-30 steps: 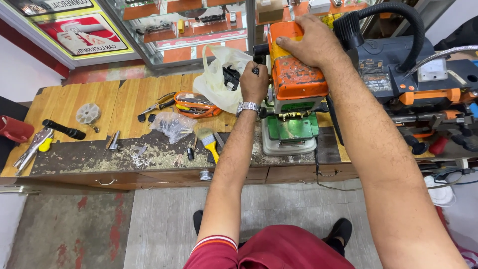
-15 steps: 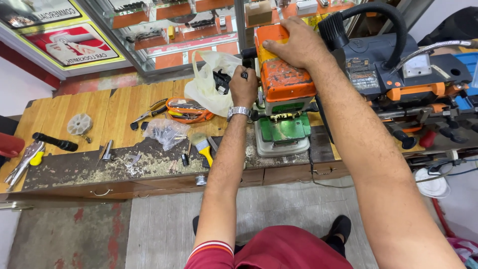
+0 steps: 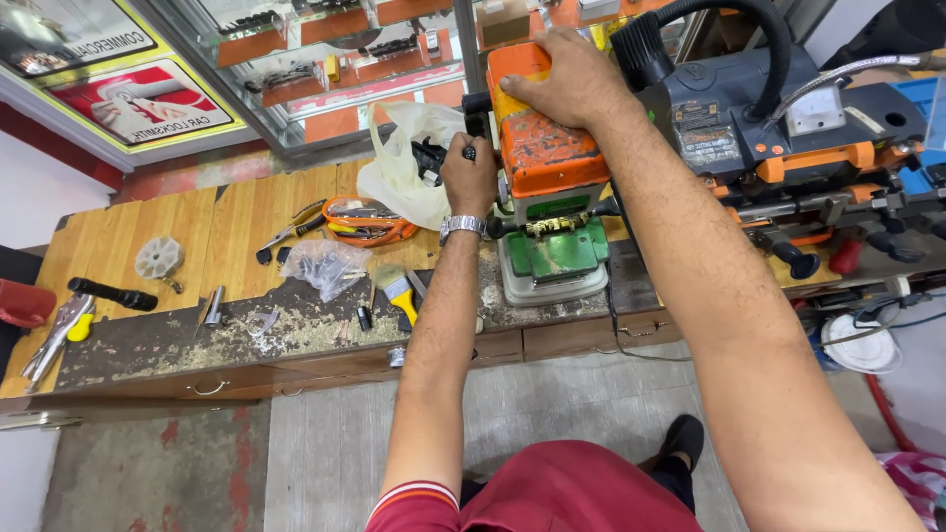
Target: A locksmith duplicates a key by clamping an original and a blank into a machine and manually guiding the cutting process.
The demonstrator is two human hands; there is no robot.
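An orange and green key-cutting machine [image 3: 548, 197] stands on the wooden workbench [image 3: 148, 236]. My right hand [image 3: 567, 79] lies flat on the machine's orange top, fingers spread over its far edge. My left hand [image 3: 469, 175] is closed around a black knob or handle on the machine's left side; a silver watch sits on that wrist. A brass key [image 3: 554, 226] is clamped in the green vise at the machine's front.
A white plastic bag [image 3: 399, 167], orange-handled tools [image 3: 360, 219], pliers [image 3: 286, 234], a yellow brush [image 3: 396, 288], a black torch [image 3: 110, 293] and metal filings lie on the bench. A second dark machine [image 3: 778, 108] stands at the right. Glass display shelves run behind.
The view has shifted slightly, with the bench and machine sitting a little lower and left in frame. Both hands keep their hold on the machine.
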